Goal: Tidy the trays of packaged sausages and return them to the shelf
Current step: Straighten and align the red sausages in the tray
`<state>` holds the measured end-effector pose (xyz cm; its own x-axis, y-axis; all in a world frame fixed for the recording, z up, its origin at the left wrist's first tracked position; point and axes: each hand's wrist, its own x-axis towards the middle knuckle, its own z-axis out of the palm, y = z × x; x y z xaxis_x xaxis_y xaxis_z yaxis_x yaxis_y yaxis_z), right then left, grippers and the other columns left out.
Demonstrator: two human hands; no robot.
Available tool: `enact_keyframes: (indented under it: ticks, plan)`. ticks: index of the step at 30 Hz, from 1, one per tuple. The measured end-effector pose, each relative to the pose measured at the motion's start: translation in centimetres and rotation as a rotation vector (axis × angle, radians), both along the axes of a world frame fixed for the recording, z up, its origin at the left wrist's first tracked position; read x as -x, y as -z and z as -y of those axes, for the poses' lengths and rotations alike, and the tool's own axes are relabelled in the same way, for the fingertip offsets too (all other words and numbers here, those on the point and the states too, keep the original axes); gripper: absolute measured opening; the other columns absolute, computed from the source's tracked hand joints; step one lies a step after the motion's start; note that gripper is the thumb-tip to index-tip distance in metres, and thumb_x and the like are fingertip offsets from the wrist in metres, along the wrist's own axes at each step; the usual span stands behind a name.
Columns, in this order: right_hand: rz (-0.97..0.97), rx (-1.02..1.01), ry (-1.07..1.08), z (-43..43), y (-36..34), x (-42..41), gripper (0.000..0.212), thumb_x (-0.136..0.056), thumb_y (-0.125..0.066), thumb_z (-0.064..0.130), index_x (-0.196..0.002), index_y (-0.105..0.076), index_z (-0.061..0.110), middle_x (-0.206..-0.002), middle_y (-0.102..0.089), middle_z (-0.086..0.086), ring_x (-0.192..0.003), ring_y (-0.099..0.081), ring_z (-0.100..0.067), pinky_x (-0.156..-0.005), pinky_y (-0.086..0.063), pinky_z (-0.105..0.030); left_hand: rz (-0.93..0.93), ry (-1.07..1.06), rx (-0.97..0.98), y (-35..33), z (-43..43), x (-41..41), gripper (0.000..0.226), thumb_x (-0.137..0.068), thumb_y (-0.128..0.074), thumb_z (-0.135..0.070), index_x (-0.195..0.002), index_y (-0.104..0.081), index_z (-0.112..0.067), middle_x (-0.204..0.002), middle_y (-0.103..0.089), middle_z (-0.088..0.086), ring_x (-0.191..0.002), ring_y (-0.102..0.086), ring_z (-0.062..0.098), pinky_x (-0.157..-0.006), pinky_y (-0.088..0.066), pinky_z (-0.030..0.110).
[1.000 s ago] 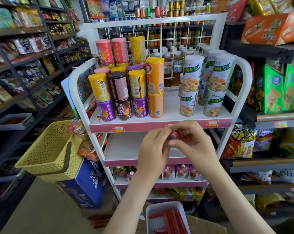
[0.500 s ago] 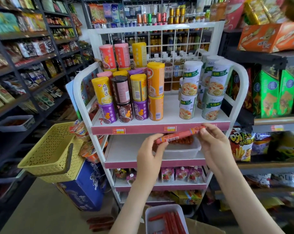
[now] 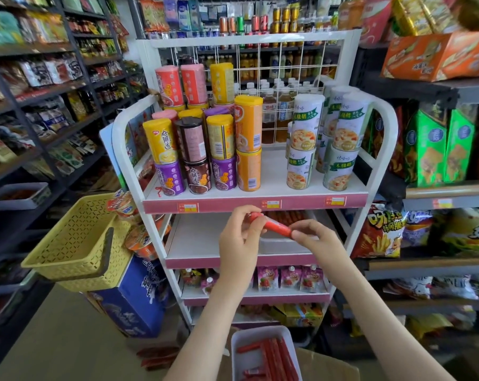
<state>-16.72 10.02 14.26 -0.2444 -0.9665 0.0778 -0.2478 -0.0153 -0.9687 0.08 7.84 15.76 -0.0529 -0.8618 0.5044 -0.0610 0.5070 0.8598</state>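
Fingers [image 3: 253, 215] of my left hand [image 3: 239, 237] pinch one end of a red sausage stick [image 3: 271, 226], right hand [image 3: 313, 237] pinching the other | I see it held level before the white rack's [image 3: 381, 149] second shelf | white tray [image 3: 285, 244] of sausages behind | second tray [image 3: 239, 339] below my forearms.
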Motion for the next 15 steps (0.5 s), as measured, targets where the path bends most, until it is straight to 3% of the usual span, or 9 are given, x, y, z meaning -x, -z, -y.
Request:
enact_keyframes:
  ticks: [2, 5, 8, 12, 15]
  plan:
    - [-0.277, 0.102, -0.074, 0.0, 0.1, -0.7, 0.024, -0.084, -0.07, 0.016, -0.103, -0.063, 0.028, -0.103, -0.059, 0.017, -0.1, -0.051, 0.006, -0.082, -0.036, -0.004, 0.142, -0.06, 0.085, 0.3, 0.0, 0.3, 0.011, -0.091, -0.06, -0.02, -0.098, -0.055, -0.027, -0.09, -0.06, -0.014, -0.083, -0.061, 0.002, -0.074, -0.05, 0.014]
    - [-0.407, 0.235, -0.146, -0.1, -0.2, -2.2, 0.034, -0.084, -0.069, 0.012, -0.104, -0.058, 0.036, -0.102, -0.058, 0.021, -0.1, -0.051, 0.003, -0.086, -0.036, -0.006, 0.206, -0.089, 0.13, 0.6, -0.2, 0.8, 0.015, -0.09, -0.061, -0.025, -0.101, -0.051, -0.027, -0.088, -0.056, -0.017, -0.083, -0.057, 0.0, -0.071, -0.046, 0.008]
    - [-0.338, 0.232, -0.144, -0.2, -0.2, -3.0, 0.046, -0.084, -0.066, 0.005, -0.1, -0.054, 0.047, -0.102, -0.06, 0.024, -0.099, -0.054, 0.003, -0.084, -0.039, -0.007, 0.179, -0.093, 0.092, 1.0, -0.1, 0.6, 0.023, -0.088, -0.064, -0.027, -0.104, -0.048, -0.03, -0.087, -0.059, -0.015, -0.081, -0.059, 0.002, -0.069, -0.048, 0.011]
    - [-0.193, 0.176, -0.186, -0.3, 1.0, -3.1, 0.049, -0.088, -0.06, -0.001, -0.116, -0.053, 0.039, -0.103, -0.064, 0.015, -0.091, -0.061, -0.001, -0.082, -0.049, -0.017, 0.261, -0.026, 0.06, 2.5, 0.4, -0.3, 0.038, -0.088, -0.066, -0.021, -0.119, -0.048, -0.032, -0.098, -0.062, -0.016, -0.089, -0.06, -0.005, -0.077, -0.046, 0.007]
    - [-0.198, 0.108, -0.21, 0.0, 2.9, -2.8, 0.056, -0.092, -0.057, 0.003, -0.131, -0.045, 0.041, -0.102, -0.064, 0.013, -0.075, -0.06, -0.009, -0.07, -0.052, -0.023, 0.376, 0.029, -0.204, 4.3, 1.8, -1.1, 0.046, -0.091, -0.06, -0.029, -0.133, -0.043, -0.03, -0.103, -0.064, -0.012, -0.09, -0.06, -0.002, -0.08, -0.047, 0.013]
